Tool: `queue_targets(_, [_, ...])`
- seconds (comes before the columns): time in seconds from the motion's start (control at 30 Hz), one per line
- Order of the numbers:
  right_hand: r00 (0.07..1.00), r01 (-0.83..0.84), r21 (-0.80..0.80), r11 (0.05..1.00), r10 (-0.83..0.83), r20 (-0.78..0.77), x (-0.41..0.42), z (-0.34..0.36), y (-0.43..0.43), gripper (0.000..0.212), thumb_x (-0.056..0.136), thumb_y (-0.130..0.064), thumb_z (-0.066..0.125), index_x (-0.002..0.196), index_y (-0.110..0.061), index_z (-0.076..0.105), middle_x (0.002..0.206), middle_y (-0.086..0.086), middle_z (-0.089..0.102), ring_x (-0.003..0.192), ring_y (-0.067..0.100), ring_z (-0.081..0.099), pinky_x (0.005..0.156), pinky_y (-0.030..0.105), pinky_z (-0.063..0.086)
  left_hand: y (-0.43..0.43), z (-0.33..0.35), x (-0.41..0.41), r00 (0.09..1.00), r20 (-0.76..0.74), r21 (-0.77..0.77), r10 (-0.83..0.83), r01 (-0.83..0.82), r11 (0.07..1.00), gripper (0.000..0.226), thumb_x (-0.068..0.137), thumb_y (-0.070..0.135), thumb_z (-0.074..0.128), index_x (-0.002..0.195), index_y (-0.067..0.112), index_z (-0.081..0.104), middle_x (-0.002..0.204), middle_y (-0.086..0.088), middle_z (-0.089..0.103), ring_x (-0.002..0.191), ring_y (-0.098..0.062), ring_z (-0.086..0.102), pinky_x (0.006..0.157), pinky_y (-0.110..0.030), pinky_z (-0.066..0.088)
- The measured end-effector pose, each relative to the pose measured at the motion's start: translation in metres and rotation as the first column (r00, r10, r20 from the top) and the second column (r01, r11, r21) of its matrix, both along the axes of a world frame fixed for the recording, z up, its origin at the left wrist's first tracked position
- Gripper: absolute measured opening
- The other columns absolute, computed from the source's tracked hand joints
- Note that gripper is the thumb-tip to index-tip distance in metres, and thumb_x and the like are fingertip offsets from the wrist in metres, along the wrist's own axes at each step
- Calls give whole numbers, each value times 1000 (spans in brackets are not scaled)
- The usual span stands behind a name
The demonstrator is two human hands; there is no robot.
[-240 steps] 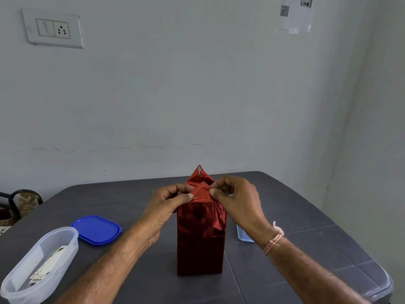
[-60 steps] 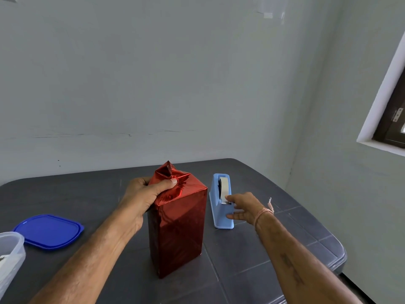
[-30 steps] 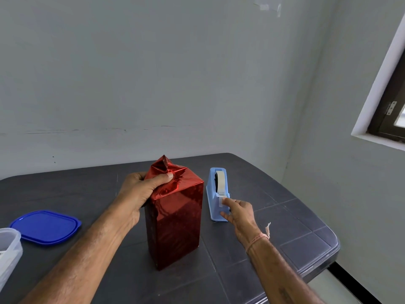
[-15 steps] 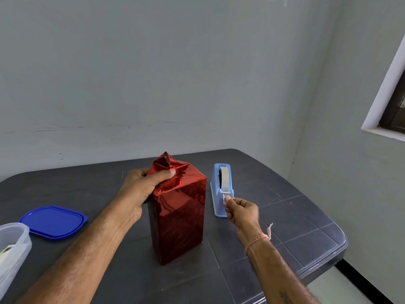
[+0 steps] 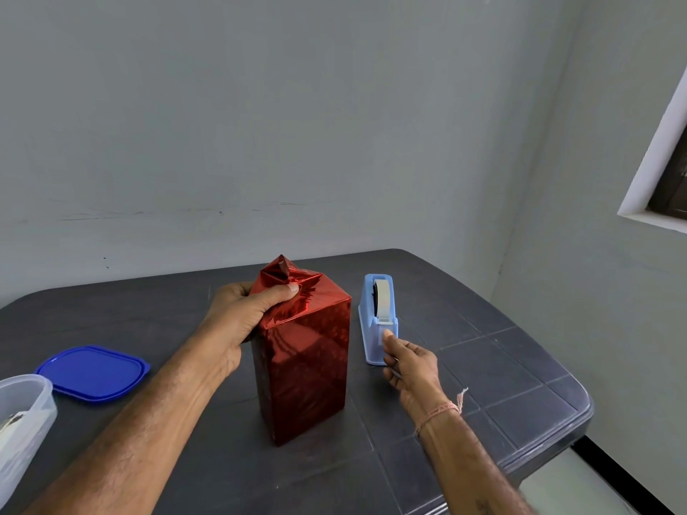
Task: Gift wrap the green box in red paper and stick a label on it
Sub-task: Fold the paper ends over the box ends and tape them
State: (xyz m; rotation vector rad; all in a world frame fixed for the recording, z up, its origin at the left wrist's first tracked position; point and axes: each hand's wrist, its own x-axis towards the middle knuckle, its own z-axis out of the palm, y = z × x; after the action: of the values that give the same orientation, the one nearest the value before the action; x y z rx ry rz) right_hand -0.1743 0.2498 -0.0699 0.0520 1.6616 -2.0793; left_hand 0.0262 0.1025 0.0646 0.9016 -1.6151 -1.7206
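Wrapped box upright amid table | left grip clamps its top | right grip pinches dispenser tape

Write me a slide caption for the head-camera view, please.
Left hand pins folded red paper atop the box; right hand pinches tape at the blue dispenser.

Wrapped box on the table, tape dispenser just right, lid (tub before it) well left.
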Motion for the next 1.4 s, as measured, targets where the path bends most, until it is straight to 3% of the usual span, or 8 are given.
queue_targets(0.2, [1000, 3, -53, 999, -2, 25, 5, -4, 3, 22, 85, -23, 81, 99, -9, 71, 103, 13, 71, 90, 23, 66, 71, 34, 59, 2, 1, 1, 1000, 5, -2, 6, -6, 1000, 27, 73, 25, 88, 90, 10, 74, 69, -2, 75, 50, -7, 68, 43, -14, 47])
queue_targets(0.5, [997, 47, -31, 998, -49, -63, 11, -10, -2, 21, 89, -26, 79, 93, -7, 72, 99, 12, 70, 78, 20, 65, 63, 32, 59, 3, 2, 2, 1000, 2, 4, 3, -3, 1000, 24, 72, 24, 88, 87, 12, 73, 69, -2, 76, 50, -7, 68, 45, -17, 49])
queue_targets(0.67, [981, 140, 51, 989, -132, -140, 11, -14, -9, 22, 89, -32, 79, 88, -11, 73, 100, 10, 71, 92, 27, 71, 62, 33, 61, 4, 3, 1, 1000, -1, -9, -4, 4, 1000, 20, 74, 24, 88, 79, 15, 71, 67, -1, 76, 49, -6, 68, 46, -17, 48])
queue_targets(0.9, [970, 206, 179, 962, -177, -167, 15, -20, -16, 18, 87, -18, 79, 72, -11, 73, 88, 11, 75, 73, 18, 73, 67, 31, 62, 3, -1, 1, 1000, 3, -19, -7, 7, 1000, 18, 75, 25, 86, 80, 15, 72, 65, 1, 75, 49, -6, 67, 46, -16, 48])
queue_targets(1.0, [986, 129, 91, 987, -118, -119, 19, -22, -3, 19, 91, -20, 77, 82, -4, 74, 94, 14, 74, 82, 21, 73, 67, 28, 61, 3, 0, 1, 1000, -3, -15, -5, 5, 1000, 22, 74, 26, 87, 85, 12, 75, 70, -3, 76, 51, -7, 68, 46, -17, 48])
queue_targets(1.13, [986, -64, 6, 998, 65, -151, 33, -8, 24, 28, 99, -29, 67, 101, -2, 69, 99, 14, 73, 93, 22, 71, 76, 37, 62, 5, 1, 0, 1000, -5, 0, -10, 10, 1000, 25, 74, 25, 88, 89, 9, 76, 68, -2, 76, 52, -7, 69, 47, -16, 48])
queue_targets(1.27, [823, -335, 93, 937, 340, -456, 34, 62, 35, 41, 95, -46, 63, 101, -6, 70, 97, 16, 73, 89, 20, 71, 74, 34, 61, 4, 2, 1, 999, -39, 29, -10, 11, 1000, 21, 74, 21, 87, 86, 8, 76, 68, -3, 76, 51, -7, 69, 44, -13, 46])
queue_targets(1.4, [419, -498, 409, 764, 625, -659, 25, 149, 25, 40, 103, -42, 55, 100, -4, 65, 94, 9, 68, 93, 12, 66, 81, 34, 59, 4, 1, 2, 999, -50, 38, -19, 21, 999, 21, 76, 20, 87, 86, 6, 76, 69, -6, 76, 50, -7, 68, 44, -13, 45])
